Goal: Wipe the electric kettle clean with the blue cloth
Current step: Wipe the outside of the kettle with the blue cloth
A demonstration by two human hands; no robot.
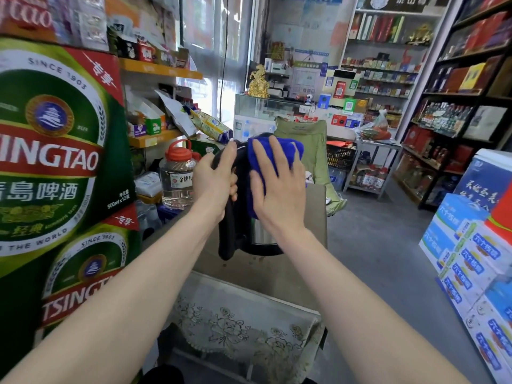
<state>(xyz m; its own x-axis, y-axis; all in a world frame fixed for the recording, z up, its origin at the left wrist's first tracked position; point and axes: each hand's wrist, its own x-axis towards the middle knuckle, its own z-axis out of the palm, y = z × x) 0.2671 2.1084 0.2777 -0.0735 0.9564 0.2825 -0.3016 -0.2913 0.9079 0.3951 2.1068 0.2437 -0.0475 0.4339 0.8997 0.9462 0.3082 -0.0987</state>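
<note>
1. The electric kettle (261,236) stands upright on a brown table (302,261), near its far end. The left hand (214,181) is wrapped around the black handle (230,231) at its top, fingers closed on it.
2. The right hand (277,187) lies flat, fingers spread, pressing the blue cloth (274,153) against the kettle's upper body and lid area. It pinches nothing; the cloth is held by palm pressure only.
3. Risk: sideways wiping pressure, applied high and opposite the handle grip, could tip or slide the kettle if the left hand relaxes.
4. Risk: the cloth could slip from under the open palm on the steel.
5. Risk: a clear plastic jug (177,176) stands just beyond the left hand; a slide that way could knock it.
6. Whether the lid is latched cannot be told.
</note>
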